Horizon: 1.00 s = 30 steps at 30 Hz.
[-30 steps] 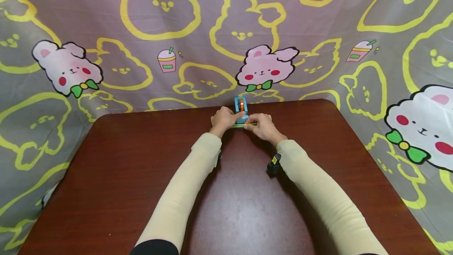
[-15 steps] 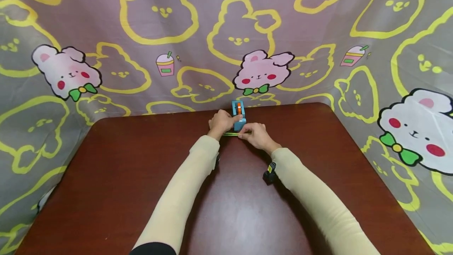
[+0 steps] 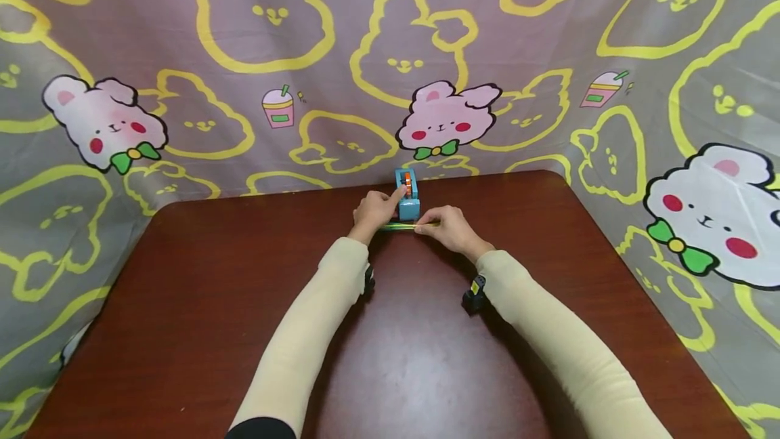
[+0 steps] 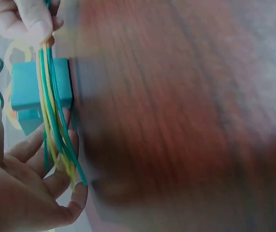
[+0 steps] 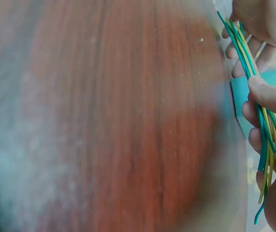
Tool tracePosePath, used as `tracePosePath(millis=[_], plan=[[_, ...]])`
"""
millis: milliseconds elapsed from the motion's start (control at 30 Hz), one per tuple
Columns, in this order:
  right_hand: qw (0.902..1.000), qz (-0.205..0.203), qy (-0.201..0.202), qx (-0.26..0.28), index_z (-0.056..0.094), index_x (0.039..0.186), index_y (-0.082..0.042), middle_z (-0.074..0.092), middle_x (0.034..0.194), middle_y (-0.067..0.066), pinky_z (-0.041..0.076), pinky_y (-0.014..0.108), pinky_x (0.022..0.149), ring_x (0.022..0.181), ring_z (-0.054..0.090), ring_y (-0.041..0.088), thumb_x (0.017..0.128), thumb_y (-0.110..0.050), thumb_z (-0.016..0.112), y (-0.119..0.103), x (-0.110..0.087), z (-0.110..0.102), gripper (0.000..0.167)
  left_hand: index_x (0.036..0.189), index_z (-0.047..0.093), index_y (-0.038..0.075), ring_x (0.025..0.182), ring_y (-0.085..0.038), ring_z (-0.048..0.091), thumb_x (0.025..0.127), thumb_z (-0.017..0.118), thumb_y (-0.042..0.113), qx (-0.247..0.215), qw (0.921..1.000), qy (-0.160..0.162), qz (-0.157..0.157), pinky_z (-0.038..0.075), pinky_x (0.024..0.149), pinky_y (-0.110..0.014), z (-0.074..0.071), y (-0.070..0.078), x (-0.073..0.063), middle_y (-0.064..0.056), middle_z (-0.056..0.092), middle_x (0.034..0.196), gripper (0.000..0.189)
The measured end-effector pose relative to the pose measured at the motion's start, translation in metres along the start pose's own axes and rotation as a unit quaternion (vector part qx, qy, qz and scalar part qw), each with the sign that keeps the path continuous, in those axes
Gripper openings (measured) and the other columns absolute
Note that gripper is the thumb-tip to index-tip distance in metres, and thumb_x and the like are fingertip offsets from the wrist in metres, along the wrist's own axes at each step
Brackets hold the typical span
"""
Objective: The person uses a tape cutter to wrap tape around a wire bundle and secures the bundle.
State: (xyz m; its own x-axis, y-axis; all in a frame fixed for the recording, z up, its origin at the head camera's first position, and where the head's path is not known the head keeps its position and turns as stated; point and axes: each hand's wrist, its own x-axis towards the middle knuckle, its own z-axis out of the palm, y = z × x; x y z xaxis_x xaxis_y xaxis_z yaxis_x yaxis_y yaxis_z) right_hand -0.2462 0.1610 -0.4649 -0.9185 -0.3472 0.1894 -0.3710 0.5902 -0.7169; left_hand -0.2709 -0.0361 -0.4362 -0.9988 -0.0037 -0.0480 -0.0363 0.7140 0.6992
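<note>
In the head view, a bundle of thin green and yellow wires (image 3: 399,227) lies crosswise in front of a blue tape dispenser (image 3: 409,209) that carries an orange roll (image 3: 407,183). My right hand (image 3: 451,227) pinches the bundle between thumb and fingertips, as the right wrist view also shows, with wire ends (image 5: 268,179) fanning out along the palm. My left hand (image 3: 372,211) is beside the dispenser, its thumb reaching to the roll. Seen from the left wrist, the left fingers (image 4: 55,186) are spread and loosely bent behind the free wire ends (image 4: 55,121).
The brown wooden table (image 3: 244,310) stretches toward the person. A patterned cloth (image 3: 341,39) hangs close behind the dispenser and along both sides. Small black wrist cameras, such as the right one (image 3: 474,295), sit under the sleeves.
My left thumb has shifted from the dispenser's front part up to the roll. The wires, still pinched by my right hand, have come slightly away from the dispenser's front. The head view has shifted a little.
</note>
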Motion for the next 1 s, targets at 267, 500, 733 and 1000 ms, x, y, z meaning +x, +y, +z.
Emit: tracePosePath(millis=[267,500,733,1000], plan=[[0.9997,-0.023,-0.002,0.011,0.08,0.092,-0.011,0.074,0.089,-0.001,0.052,0.035,0.074,0.084,0.064,0.016,0.088,-0.017,0.08,-0.008,-0.007,-0.009,0.006,0.092,0.077,0.005,0.084,-0.022,0.065,0.103,0.054,0.047,-0.078,0.9895,-0.026,0.118,0.05,0.081,-0.04,-0.016,-0.02,-0.006,-0.007,0.073,0.085,0.049],[0.9988,-0.047,0.004,0.017,0.08,0.095,-0.01,0.073,0.091,-0.001,0.053,0.035,0.075,0.084,0.063,0.017,0.086,-0.014,0.082,-0.018,-0.013,-0.017,0.01,0.102,0.079,0.003,0.077,-0.029,0.065,0.103,0.057,0.039,-0.094,0.9647,-0.172,0.176,0.053,0.075,-0.043,-0.036,-0.025,-0.016,-0.012,0.075,0.09,0.042],[0.9976,-0.064,0.017,0.018,0.08,0.094,-0.008,0.073,0.091,0.0,0.053,0.034,0.074,0.083,0.063,0.017,0.085,-0.013,0.082,-0.022,-0.018,-0.024,0.01,0.093,0.077,-0.002,0.05,-0.023,0.048,0.101,0.062,0.04,-0.09,0.9521,-0.239,0.167,0.041,0.052,-0.034,-0.04,-0.024,-0.018,-0.025,0.07,0.081,0.045],[0.9957,-0.084,0.037,0.01,0.08,0.094,-0.006,0.074,0.09,0.002,0.053,0.035,0.075,0.083,0.065,0.017,0.084,-0.012,0.084,-0.023,-0.023,-0.026,0.012,0.087,0.073,-0.008,0.051,-0.01,0.036,0.101,0.063,0.03,-0.101,0.9519,-0.218,0.19,0.027,0.05,-0.026,-0.032,-0.024,-0.022,-0.01,0.052,0.061,0.041]])
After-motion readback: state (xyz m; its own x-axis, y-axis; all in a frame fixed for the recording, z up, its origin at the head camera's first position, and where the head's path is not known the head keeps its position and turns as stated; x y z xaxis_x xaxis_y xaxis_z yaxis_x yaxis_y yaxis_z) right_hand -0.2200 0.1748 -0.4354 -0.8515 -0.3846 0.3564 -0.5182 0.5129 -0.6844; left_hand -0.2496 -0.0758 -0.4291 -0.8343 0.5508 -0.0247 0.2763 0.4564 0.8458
